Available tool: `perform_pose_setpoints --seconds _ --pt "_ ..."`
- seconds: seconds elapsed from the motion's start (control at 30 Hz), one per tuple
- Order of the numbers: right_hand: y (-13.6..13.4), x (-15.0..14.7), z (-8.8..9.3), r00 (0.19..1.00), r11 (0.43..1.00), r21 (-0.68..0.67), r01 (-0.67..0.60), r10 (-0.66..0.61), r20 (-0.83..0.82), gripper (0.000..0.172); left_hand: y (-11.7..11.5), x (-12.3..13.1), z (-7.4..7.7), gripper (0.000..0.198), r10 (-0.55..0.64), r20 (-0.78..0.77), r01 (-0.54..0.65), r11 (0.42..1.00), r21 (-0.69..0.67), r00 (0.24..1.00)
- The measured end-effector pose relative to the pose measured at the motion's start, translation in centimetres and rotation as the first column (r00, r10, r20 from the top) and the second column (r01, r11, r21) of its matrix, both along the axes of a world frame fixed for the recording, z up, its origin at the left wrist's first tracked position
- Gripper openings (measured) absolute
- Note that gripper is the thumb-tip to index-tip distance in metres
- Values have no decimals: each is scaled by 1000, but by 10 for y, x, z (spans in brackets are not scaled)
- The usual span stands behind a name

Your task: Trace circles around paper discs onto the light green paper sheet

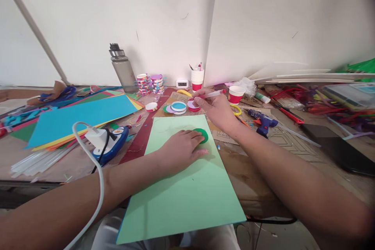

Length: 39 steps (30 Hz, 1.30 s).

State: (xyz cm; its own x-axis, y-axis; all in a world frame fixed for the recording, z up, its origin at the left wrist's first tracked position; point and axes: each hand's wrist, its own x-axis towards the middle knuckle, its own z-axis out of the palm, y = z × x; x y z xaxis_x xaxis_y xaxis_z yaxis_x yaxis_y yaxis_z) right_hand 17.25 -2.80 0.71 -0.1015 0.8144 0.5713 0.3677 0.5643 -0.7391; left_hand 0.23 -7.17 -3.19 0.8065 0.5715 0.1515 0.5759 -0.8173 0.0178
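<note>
My left hand (183,148) lies flat on a sheet of light green paper (181,199), its fingers stretched over a dark green paper disc (202,134) near the far edge. A pen (216,93) with a red end is held in my right hand (219,111), above the paper's far right corner. The right fingertips are close to a lilac disc on a red ring (193,106); whether they touch it I cannot tell. Beside it lie a blue-centred white ring (178,106) and a short cut cup ring (151,106).
Coloured sheets (82,117), glue sticks (43,160) and a blue power strip (114,144) are on the left. A bottle (123,70), stacked decorated rings (143,84) and paper cups (197,78) stand behind. To the right are a glue gun (265,123), a cutter (290,114) and a black object (336,148).
</note>
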Motion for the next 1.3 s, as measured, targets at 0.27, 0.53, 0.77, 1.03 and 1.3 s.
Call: perform_pose_setpoints --seconds 0.27,0.53,0.77,1.03,1.3 --pt "-8 -4 -3 999 995 -91 -33 36 38 18 -13 5 -1 56 -20 -33 22 998 51 999" --pt "-9 5 -24 991 994 -52 -93 87 -100 15 -1 -2 1 37 -88 141 95 994 -47 986" --pt "-8 6 -26 988 991 -70 -117 108 -114 14 6 -10 -7 28 -54 351 95 990 -100 935" --pt "-8 9 -32 998 995 -88 -54 50 -38 17 3 -10 -8 29 -81 228 93 995 -44 970" --pt "-8 11 -33 998 992 -118 -48 44 -42 20 12 -13 -2 26 -59 283 98 988 -122 957"
